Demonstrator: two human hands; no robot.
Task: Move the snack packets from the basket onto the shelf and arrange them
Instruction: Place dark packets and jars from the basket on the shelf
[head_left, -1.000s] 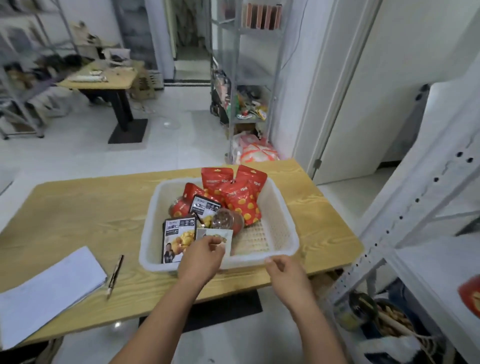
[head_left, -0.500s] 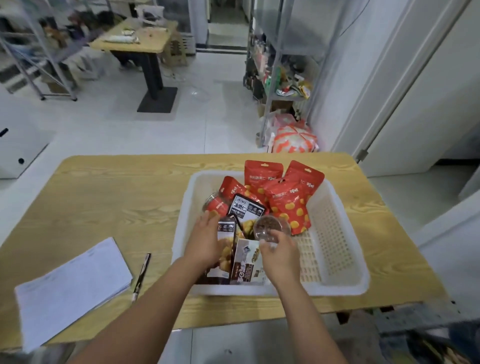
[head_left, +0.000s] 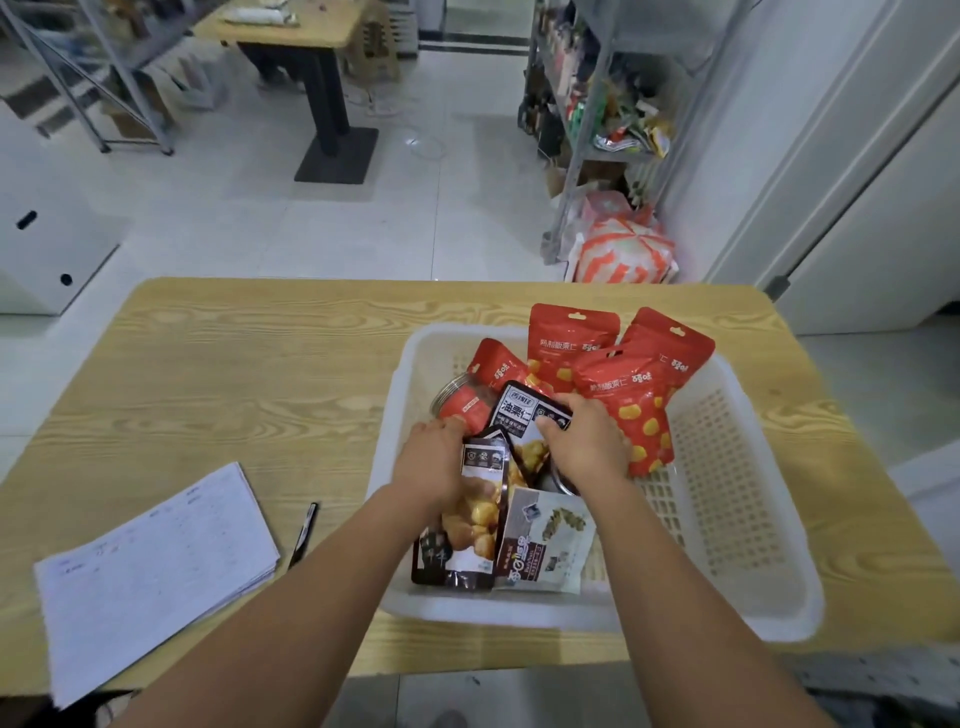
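While the basket (head_left: 571, 616) sat on the counter (head_left: 260, 389), both hands were down inside its left half, each on a packet.

The left hand (head_left: 436, 462) was close to the basket's left wall. Its fingers were curled round the upper left edge of a brown packet (head_left: 475, 525) and gripped it. That packet stood tilted, with its foot against the basket's near wall.

The right hand (head_left: 589, 449) was near the basket's middle. Its fingers and thumb were bent over the lower right corner of a black packet (head_left: 522, 413) and pinched it. This packet lay just beyond both hands, toward the basket's far wall, between them.

A grey packet (head_left: 545, 540) leaned on the near wall under the right wrist and touched the brown packet.

Four red packets (head_left: 571, 343) were piled at the basket's far side. The nearest of them lay just beside the right hand, on the side toward the basket's right wall.

A jar (head_left: 457, 402) with a red label lay on its side toward the basket's far-left corner, just beyond the left hand's fingertips.

Outside the basket on its left lay a pen (head_left: 304, 527). A paper stack (head_left: 156, 566) lay farther out on the same side.
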